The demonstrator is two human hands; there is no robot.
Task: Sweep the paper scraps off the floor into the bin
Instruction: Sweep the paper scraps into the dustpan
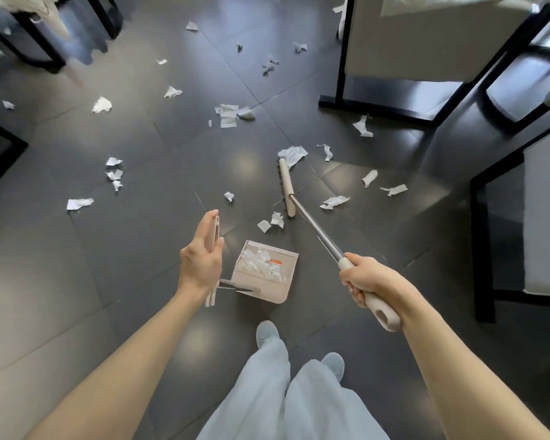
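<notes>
A person stands over a beige dustpan (261, 274) set on the dark tiled floor (108, 265), white scraps heaped inside it; the left hand (200, 262), just left of the dustpan, holds its upright handle (216, 230) between thumb and loosely curled fingers; the right hand (367, 284), right of the dustpan, has fingers clamped round the broom (287, 188), its head lying beyond the dustpan; paper scraps (229, 114) litter the floor beyond and either side of the dustpan; black furniture legs (342, 58) stand farther off.

Scraps (261, 265) in dustpan (261, 290), left of broom (286, 188)
</notes>
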